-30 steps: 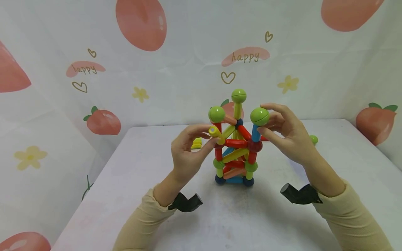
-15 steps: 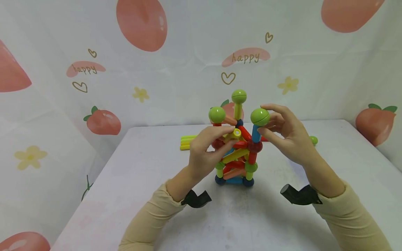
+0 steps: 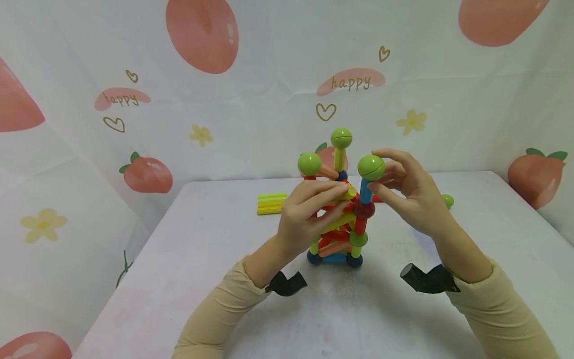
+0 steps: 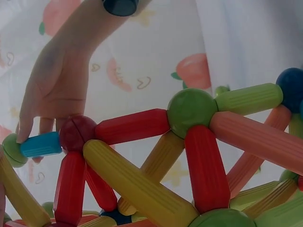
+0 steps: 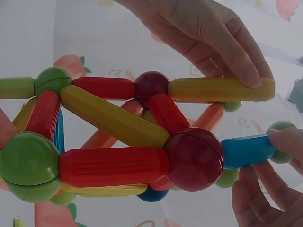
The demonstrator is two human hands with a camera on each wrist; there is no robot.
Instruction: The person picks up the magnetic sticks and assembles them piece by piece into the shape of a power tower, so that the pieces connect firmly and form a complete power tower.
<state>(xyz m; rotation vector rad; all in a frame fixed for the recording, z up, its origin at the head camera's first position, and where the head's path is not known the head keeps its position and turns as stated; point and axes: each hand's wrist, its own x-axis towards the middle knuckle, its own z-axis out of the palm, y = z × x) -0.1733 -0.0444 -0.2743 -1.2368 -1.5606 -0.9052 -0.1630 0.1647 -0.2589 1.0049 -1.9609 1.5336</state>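
Observation:
A tower of magnetic sticks and balls stands on the table, its dark red corner ball [image 3: 364,209] at the upper right. My left hand [image 3: 309,212] pinches a yellow magnetic stick [image 5: 222,89] between thumb and fingers, in front of the tower. In the right wrist view, one end of that stick meets another dark red ball [image 5: 151,86]. My right hand [image 3: 410,192] holds the green ball [image 3: 371,167] and the blue stick [image 3: 365,191] under it, at the tower's top right. In the left wrist view, my right hand [image 4: 61,80] reaches down to that blue stick.
Spare yellow and lime sticks [image 3: 271,203] lie on the table [image 3: 215,234] behind my left hand. A loose green ball [image 3: 447,200] sits at the right, beyond my right hand. Two more green balls top the tower, one left [image 3: 309,164], one at the back [image 3: 341,138].
My left hand has moved right across the tower's front, and the yellow stick's free end has swung toward the right corner. The spare sticks have come into view. My right hand stays put.

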